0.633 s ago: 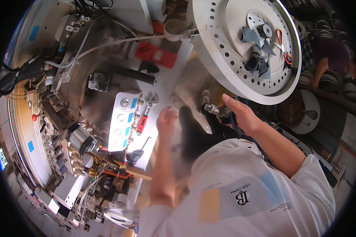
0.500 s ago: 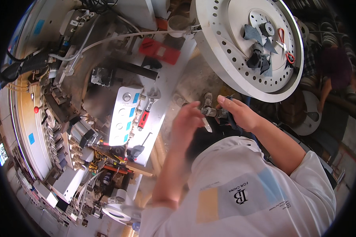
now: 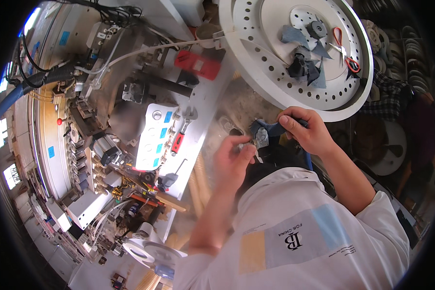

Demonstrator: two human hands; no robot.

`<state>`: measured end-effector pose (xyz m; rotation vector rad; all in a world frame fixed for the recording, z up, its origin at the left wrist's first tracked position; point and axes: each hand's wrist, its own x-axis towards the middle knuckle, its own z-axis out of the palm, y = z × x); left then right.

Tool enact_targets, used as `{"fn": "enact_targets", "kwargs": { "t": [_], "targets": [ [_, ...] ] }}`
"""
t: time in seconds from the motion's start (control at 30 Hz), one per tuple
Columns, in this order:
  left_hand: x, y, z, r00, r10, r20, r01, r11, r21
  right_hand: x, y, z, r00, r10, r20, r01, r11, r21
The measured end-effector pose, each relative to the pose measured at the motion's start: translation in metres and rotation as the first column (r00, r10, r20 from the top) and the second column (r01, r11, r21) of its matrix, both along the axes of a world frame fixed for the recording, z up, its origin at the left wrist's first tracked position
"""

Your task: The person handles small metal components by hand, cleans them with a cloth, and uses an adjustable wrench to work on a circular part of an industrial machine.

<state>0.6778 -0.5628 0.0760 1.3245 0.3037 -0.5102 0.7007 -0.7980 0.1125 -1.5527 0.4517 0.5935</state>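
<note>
My right hand [image 3: 307, 126] is closed round one end of a dark blue-grey cloth strip [image 3: 274, 128]. The strip runs left from my fist to a small lumpy grey metal-looking piece [image 3: 261, 137] and seems to bend over it. Lower and to the left, the fingers of my left hand [image 3: 234, 157] are pinched together beside that piece. What they grip is mostly hidden; a pale sliver shows below the fingertips. Beyond my hands, blue-grey cloth scraps [image 3: 295, 34] and red-handled scissors [image 3: 343, 50] lie on a round white perforated disc [image 3: 256, 66].
To the left stands a white bench [image 3: 205, 108] bearing a red-handled adjustable wrench [image 3: 181, 133], a white panel with round holes [image 3: 152, 140] and a red case [image 3: 197, 64]. Machinery and loose tools crowd the far left. Dark round shapes and a plaid cloth [image 3: 389, 96] are at the right.
My right hand has moved up and to the right, drawing the strip out sideways. My left hand, blurred before, has come lower and now pinches. The whole view has shifted slightly.
</note>
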Motion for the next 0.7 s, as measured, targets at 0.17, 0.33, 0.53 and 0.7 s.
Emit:
{"fn": "enact_targets", "kwargs": {
  "t": [0.17,0.33,0.53,0.7],
  "targets": [
    [-0.025,-0.034,0.01,0.999,0.012,-0.041,-0.017,0.993,-0.118,-0.005,-0.031,-0.007,0.866,-0.489,0.104,0.477,0.87,0.126],
    [-0.041,-0.055,0.008,0.986,0.149,-0.078,-0.164,0.953,-0.255,0.009,-0.107,-0.004,0.874,-0.411,0.261,0.397,0.912,0.105],
    [-0.046,-0.062,0.013,0.995,0.063,-0.083,-0.093,0.896,-0.435,-0.025,-0.066,0.01,0.969,0.059,0.239,-0.108,0.974,0.2],
    [-0.043,-0.073,0.024,0.991,-0.054,-0.12,-0.004,0.899,-0.437,-0.049,-0.028,-0.017,0.999,-0.043,0.012,0.029,0.832,0.554]
  ]
}}
